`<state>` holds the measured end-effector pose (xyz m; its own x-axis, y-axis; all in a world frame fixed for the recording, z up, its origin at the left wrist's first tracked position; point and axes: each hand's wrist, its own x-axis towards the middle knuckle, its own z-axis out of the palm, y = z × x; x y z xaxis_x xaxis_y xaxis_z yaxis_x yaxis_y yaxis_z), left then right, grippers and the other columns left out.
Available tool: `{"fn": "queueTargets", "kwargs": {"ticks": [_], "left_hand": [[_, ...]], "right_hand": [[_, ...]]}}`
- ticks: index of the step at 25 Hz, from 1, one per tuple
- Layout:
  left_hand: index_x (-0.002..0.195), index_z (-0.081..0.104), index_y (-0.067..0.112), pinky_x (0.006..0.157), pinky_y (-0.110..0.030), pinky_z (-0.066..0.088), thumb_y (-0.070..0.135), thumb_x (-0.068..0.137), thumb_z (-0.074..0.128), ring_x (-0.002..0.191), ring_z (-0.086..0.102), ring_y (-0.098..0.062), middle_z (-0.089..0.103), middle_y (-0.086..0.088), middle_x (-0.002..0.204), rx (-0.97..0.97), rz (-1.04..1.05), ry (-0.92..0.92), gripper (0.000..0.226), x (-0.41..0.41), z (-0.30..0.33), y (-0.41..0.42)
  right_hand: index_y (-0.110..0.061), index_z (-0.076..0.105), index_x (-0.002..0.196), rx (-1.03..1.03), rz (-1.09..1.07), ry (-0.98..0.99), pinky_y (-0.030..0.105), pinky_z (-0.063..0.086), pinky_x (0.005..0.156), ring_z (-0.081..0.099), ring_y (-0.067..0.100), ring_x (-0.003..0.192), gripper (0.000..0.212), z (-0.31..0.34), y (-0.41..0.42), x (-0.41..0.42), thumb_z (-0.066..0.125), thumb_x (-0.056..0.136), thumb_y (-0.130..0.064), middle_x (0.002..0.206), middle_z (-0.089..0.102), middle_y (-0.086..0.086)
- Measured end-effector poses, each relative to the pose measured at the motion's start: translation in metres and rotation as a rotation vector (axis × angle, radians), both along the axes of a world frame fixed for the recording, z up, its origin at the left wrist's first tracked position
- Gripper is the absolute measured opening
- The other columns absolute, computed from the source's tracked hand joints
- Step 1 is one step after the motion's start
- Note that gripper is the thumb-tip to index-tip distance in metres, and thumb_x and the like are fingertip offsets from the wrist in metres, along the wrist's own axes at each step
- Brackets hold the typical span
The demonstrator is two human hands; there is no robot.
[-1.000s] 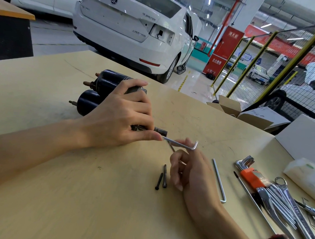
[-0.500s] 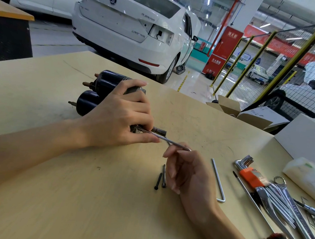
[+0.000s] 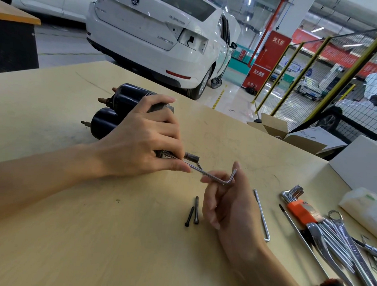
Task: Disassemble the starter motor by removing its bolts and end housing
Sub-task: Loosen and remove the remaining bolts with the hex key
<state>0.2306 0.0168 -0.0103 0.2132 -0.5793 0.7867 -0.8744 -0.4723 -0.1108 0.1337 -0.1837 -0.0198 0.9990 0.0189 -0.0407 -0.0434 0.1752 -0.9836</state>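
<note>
The starter motor (image 3: 119,111) lies on its side on the table (image 3: 71,235), clamped under the left hand (image 3: 140,145), whose curled fingers pin it, likely so it cannot roll while a bolt is turned. The right hand (image 3: 230,201), just beside it, pinches the bent hex key (image 3: 214,176) running into the motor's near end. Two freed bolts (image 3: 193,211) rest just left of the right hand; no writing on the motor is legible.
</note>
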Motion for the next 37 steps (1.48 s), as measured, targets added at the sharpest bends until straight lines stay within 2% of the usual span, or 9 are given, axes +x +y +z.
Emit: {"fn": "queueTargets", "kwargs": {"ticks": [5, 9, 12, 17, 22, 27, 32, 35, 37], "left_hand": [[0.083, 0.076, 0.026, 0.113, -0.049, 0.031, 0.053, 0.086, 0.073, 0.094, 0.062, -0.013, 0.067, 0.011, 0.084, 0.126, 0.004, -0.057, 0.027, 0.002, 0.006, 0.005], [0.122, 0.069, 0.016, 0.110, -0.047, 0.036, 0.071, 0.076, 0.071, 0.121, 0.055, -0.027, 0.063, -0.005, 0.127, 0.254, 0.094, -0.098, 0.071, 0.015, 0.023, 0.028], [0.131, 0.063, 0.019, 0.104, -0.043, 0.038, 0.078, 0.065, 0.071, 0.120, 0.053, -0.027, 0.055, -0.006, 0.140, 0.269, 0.156, 0.038, 0.088, 0.017, 0.034, 0.043], [0.136, 0.054, 0.042, 0.108, -0.028, 0.035, 0.058, 0.060, 0.081, 0.129, 0.045, -0.005, 0.050, 0.015, 0.142, 0.166, 0.036, 0.456, 0.082, 0.017, 0.042, 0.060], [0.130, 0.054, 0.050, 0.099, -0.001, 0.027, 0.044, 0.066, 0.079, 0.128, 0.038, 0.009, 0.046, 0.031, 0.136, 0.113, -0.033, 0.546, 0.069, 0.019, 0.041, 0.064], [0.127, 0.059, 0.047, 0.104, -0.016, 0.033, 0.045, 0.064, 0.081, 0.128, 0.045, -0.003, 0.051, 0.027, 0.132, 0.076, -0.046, 0.539, 0.067, 0.021, 0.040, 0.062], [0.127, 0.057, 0.051, 0.105, -0.023, 0.033, 0.047, 0.066, 0.081, 0.126, 0.044, -0.002, 0.051, 0.027, 0.131, 0.058, -0.042, 0.556, 0.066, 0.024, 0.038, 0.061], [0.126, 0.056, 0.050, 0.105, -0.023, 0.032, 0.041, 0.064, 0.089, 0.125, 0.043, 0.000, 0.050, 0.025, 0.131, 0.053, -0.043, 0.573, 0.072, 0.023, 0.038, 0.059], [0.126, 0.055, 0.050, 0.106, -0.016, 0.028, 0.029, 0.066, 0.092, 0.126, 0.040, 0.004, 0.049, 0.026, 0.132, 0.056, -0.060, 0.604, 0.074, 0.023, 0.039, 0.061]], "right_hand": [[-0.013, 0.074, 0.082, -0.080, 0.242, -0.008, 0.018, 0.032, 0.035, 0.042, 0.012, 0.035, 0.032, 0.002, 0.001, -0.002, 0.053, 0.090, -0.036, 0.046, 0.049, 0.002], [-0.014, 0.070, 0.073, -0.103, 0.193, -0.046, 0.018, 0.031, 0.035, 0.044, 0.016, 0.034, 0.035, 0.002, 0.004, -0.004, 0.052, 0.086, -0.041, 0.044, 0.050, 0.008], [-0.013, 0.068, 0.074, -0.103, 0.148, -0.077, 0.019, 0.032, 0.035, 0.045, 0.018, 0.034, 0.042, 0.002, 0.006, -0.005, 0.047, 0.086, -0.047, 0.046, 0.051, 0.010], [-0.013, 0.069, 0.070, -0.121, 0.046, -0.098, 0.021, 0.030, 0.035, 0.042, 0.018, 0.037, 0.040, 0.000, 0.002, -0.002, 0.048, 0.093, -0.039, 0.049, 0.047, 0.009], [-0.010, 0.071, 0.068, -0.172, 0.011, -0.118, 0.022, 0.028, 0.036, 0.039, 0.018, 0.039, 0.037, -0.001, 0.001, -0.001, 0.056, 0.087, -0.038, 0.049, 0.046, 0.008], [-0.009, 0.067, 0.074, -0.142, 0.109, -0.163, 0.023, 0.035, 0.043, 0.044, 0.018, 0.046, 0.026, 0.004, 0.000, -0.003, 0.055, 0.085, -0.029, 0.056, 0.045, 0.005], [-0.016, 0.028, 0.055, -0.209, 0.057, -0.188, 0.023, 0.033, 0.048, 0.029, 0.021, 0.051, 0.045, 0.008, 0.005, -0.005, 0.053, 0.087, -0.034, 0.054, 0.020, 0.004], [-0.015, 0.029, 0.051, -0.216, 0.040, -0.221, 0.025, 0.039, 0.052, 0.034, 0.022, 0.050, 0.049, 0.008, 0.007, -0.008, 0.045, 0.090, -0.039, 0.049, 0.027, 0.005], [-0.012, 0.038, 0.049, -0.415, 0.059, -0.226, 0.027, 0.040, 0.055, 0.042, 0.021, 0.051, 0.059, 0.006, 0.010, -0.011, 0.037, 0.093, -0.051, 0.050, 0.038, 0.009]]}}
